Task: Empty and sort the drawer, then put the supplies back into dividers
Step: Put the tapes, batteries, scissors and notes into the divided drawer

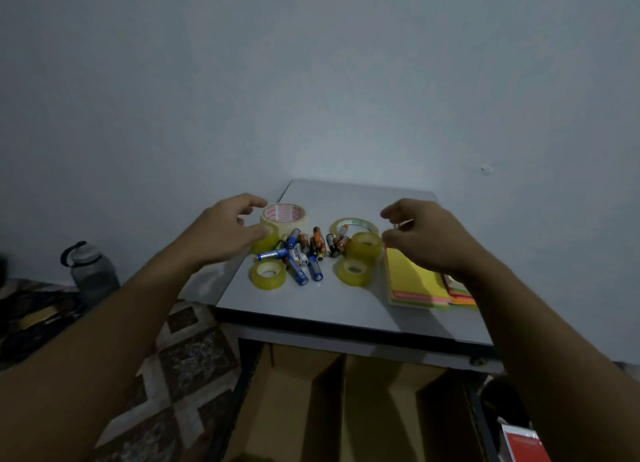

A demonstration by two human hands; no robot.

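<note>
Bench and drawer: your grey flat-topped bench (311, 309) sits centre frame and carries all the supplies. Below it, at lower centre, the open drawer (256, 375) shows brown cardboard dividers (329, 389). The compartments in view look bare.

Progress, as I judge it: emptying is done and sorting is well on. Nothing has gone back into the dividers yet, so the whole refill is left.

Groups on the bench:
- Stack of neon paper note pads (415, 281), yellow on top, at centre right.
- Wide cream tape roll (284, 219) at the far left of the spread.
- Clear yellowish tape rolls (268, 274) flank the middle, some left and some right, so the tape is not yet in one group.
- Pile of small cylindrical batteries (308, 250) lies between the tape rolls, blue ones and dark ones mixed.

Left grip (225, 233): half closed, with fingers curved round the left side of the wide cream tape roll. The index is at its top rim and the thumb low, against a yellowish roll beside it. It appears to have hold of the cream roll.

Right grip (426, 239): closed tight above the note pads, fingertips pinching a thin tan item (404, 224). You cannot tell what it is; it is too small.

Off the bench, at the left edge of the frame, a grey plastic water bottle (91, 271) stands on the floor.
</note>
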